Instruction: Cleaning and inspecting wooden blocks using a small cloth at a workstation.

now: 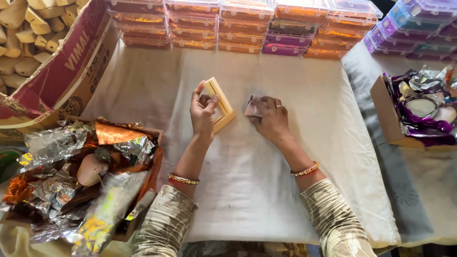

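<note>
Gripping a small wooden frame point(220, 104) by its near edge, the left hand point(203, 110) tilts it up off the cloth point(247, 171) near the table's middle, thumb and fingers closed on the wood. Just beside it the right hand point(269, 116) is curled shut on a small pale wad point(253, 108), pressed down on the cloth; what the wad is made of cannot be told. To handle this well, I judge the frame should be held steady by its edges, with the wad kept flat and close, so neither slips on the cloth. Along the far edge stand stacks of clear-lidded boxes point(238, 28), mostly orange inside, with purple ones point(404, 28) to the right. At the left, a large cardboard carton point(66, 71), red on its printed flap, leans open and holds pale wooden blocks point(28, 33). Nearer, at the left, a shallow tray point(150, 162) is heaped with crumpled silver and orange foil point(71, 157). At the right, another cardboard tray point(381, 114) holds purple and silver foil point(421, 104).
</note>
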